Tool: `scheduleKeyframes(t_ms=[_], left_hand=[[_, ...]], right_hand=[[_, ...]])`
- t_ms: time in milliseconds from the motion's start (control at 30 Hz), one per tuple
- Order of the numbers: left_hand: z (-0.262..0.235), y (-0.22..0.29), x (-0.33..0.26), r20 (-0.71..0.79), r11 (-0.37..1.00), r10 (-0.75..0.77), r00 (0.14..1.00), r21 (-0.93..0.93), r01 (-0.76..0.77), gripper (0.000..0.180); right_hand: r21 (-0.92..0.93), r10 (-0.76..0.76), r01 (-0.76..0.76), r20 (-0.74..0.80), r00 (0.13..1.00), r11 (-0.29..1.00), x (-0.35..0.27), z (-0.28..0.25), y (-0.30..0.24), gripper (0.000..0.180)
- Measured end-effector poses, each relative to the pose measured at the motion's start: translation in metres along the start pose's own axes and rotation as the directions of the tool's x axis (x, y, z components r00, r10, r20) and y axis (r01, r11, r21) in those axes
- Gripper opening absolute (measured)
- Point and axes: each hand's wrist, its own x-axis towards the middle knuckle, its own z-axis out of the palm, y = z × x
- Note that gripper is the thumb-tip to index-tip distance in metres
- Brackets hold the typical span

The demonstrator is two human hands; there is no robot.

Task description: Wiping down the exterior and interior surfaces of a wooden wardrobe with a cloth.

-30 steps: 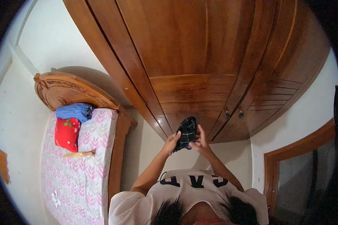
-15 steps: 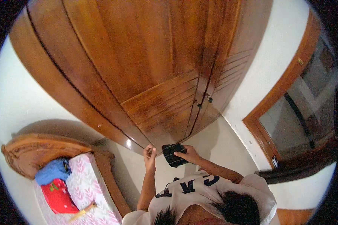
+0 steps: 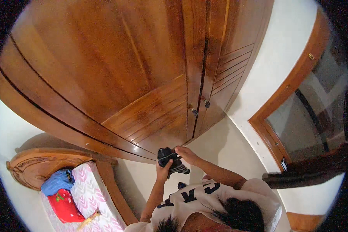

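A dark folded cloth with thin pale lines (image 3: 166, 154) is in front of me, low by the foot of the wooden wardrobe. A part with close pale stripes hangs out on its lower right side. My left hand (image 3: 162, 170) grips the cloth from its lower left, thumb over the front. At the cloth's right edge is my right hand (image 3: 186, 155), its fingers against the fabric and seemingly closed on it. The cloth hides some of the fingertips, and its exact kind cannot be told.
The tall brown wardrobe (image 3: 147, 96) has two dark knobs (image 3: 193, 112). To the left is a bed with a leaf-patterned sheet (image 3: 89, 181), a blue cloth bundle (image 3: 58, 183), a red bundle (image 3: 65, 207) and a yellowish stick-like thing (image 3: 88, 221). A wood-framed glass panel (image 3: 297, 123) is at right.
My left hand has moved right and up and taken hold of the cloth. The cloth has shifted slightly left, and its striped part now shows. The view has turned slightly.
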Motion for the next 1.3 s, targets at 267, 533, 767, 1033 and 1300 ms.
scheduleKeyframes(t_ms=[267, 533, 767, 1033, 1300], left_hand=[[0.027, -0.005, -0.007, -0.340, 0.994, 0.082, 0.937, 0.098, -0.051, 0.043], [0.018, -0.081, 0.051, -0.451, 0.740, 0.596, 0.665, 0.630, -0.237, 0.039], [0.011, -0.138, 0.144, -0.244, 0.349, 0.905, 0.348, 0.895, -0.279, 0.057], [-0.032, -0.186, 0.226, 0.125, -0.142, 0.976, -0.178, 0.986, -0.087, 0.064], [-0.072, -0.223, 0.255, 0.467, -0.543, 0.810, -0.354, 0.826, -0.152, 0.057]], right_hand=[[-0.214, -0.132, 0.031, -0.475, 0.870, 0.976, 0.028, -0.108, 0.049, 0.022], [-0.542, -0.562, 0.310, -0.392, 0.728, 0.781, 0.071, -0.158, 0.063, 0.045], [-0.813, -0.865, 0.481, -0.055, 0.499, 0.329, 0.127, -0.193, 0.172, 0.057], [-0.926, -0.955, 0.367, 0.188, 0.228, -0.094, 0.194, -0.228, 0.275, 0.066], [-0.936, -0.950, 0.256, 0.282, 0.136, -0.241, 0.201, -0.240, 0.306, 0.060]])
